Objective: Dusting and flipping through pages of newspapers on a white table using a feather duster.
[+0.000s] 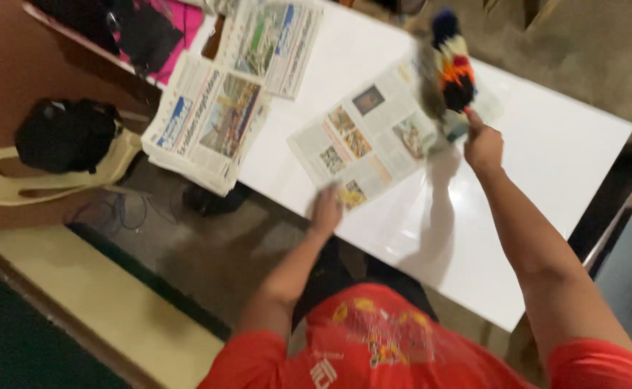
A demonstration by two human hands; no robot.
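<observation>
White and glossy, the surface (546, 144) carries three lots of newspaper: one open sheet (362, 140) in the middle and two stacks (208, 122) far left. The left hand (326, 210) presses flat on the sheet's near corner; the right hand (483, 146) is closed around one multicoloured feather duster (449, 61), over the sheet's right end. Light strokes away from the pinning hand would likely keep the paper from lifting.

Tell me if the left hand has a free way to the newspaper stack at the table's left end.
Probably yes. The left hand rests on the open newspaper, and only bare white table lies between it and the stack. The right hand holds a feather duster well off to the other side.
</observation>
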